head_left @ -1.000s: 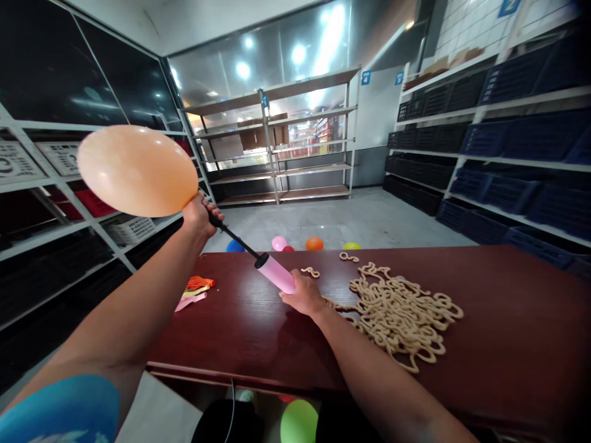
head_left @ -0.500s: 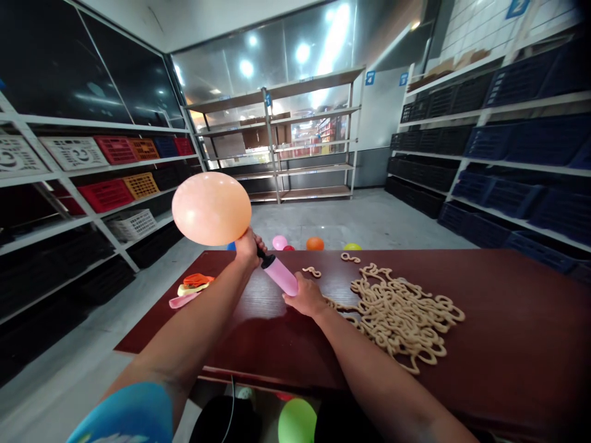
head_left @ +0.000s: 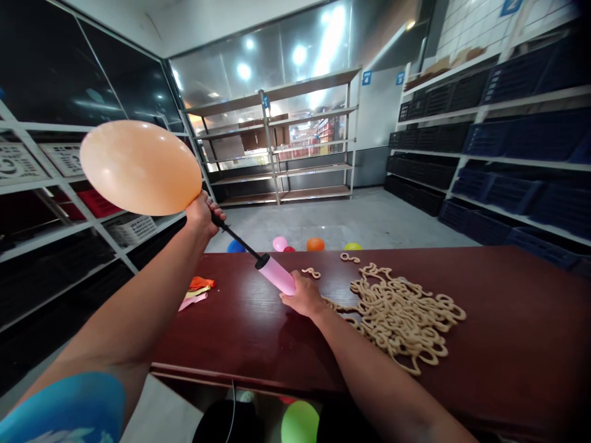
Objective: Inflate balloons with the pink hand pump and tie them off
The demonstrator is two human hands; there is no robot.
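A large orange balloon (head_left: pixel 141 167), blown up, is at the left, its neck end at my left hand (head_left: pixel 202 215). That hand is closed round the black end of a hand balloon pump (head_left: pixel 276 274) and the balloon's neck, which its fingers hide. The pump's black rod stretches out of the pink barrel, slanting down to the right. My right hand (head_left: pixel 303 294) is wrapped round the barrel's lower end, above the table. Flat balloons (head_left: pixel 196 294) in orange, yellow and pink lie beyond my left forearm.
The dark red table (head_left: pixel 512 320) bears a pile of beige, curly loops (head_left: pixel 406 314) on the right. Blown-up balloons lie on the floor behind it, one of them orange (head_left: pixel 315 244). A green balloon (head_left: pixel 300 423) is below the front edge. Shelves with crates (head_left: pixel 503 141) stand at both sides.
My left hand has moved up and left, drawing the black rod well out of the barrel. The orange balloon went with it and looks bigger. My right hand has hardly moved.
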